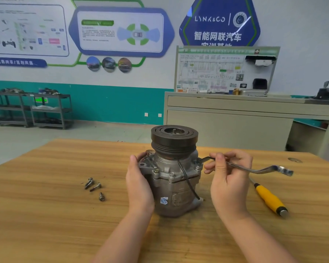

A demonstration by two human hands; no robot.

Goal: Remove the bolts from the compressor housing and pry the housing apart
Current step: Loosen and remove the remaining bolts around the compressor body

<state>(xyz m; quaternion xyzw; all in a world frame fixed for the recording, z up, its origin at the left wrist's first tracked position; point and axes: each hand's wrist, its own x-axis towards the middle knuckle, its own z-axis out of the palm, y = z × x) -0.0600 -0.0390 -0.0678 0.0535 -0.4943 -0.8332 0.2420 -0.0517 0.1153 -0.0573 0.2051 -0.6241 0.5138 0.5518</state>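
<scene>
On table (46,215), three loose bolts (94,187)

Two bare forearms rise from the near edge of the wooden surface (46,215), with no sleeves, gloves, watch or rings in view. The left hand (139,185) and right hand (229,183) have short, unpainted nails.
</scene>
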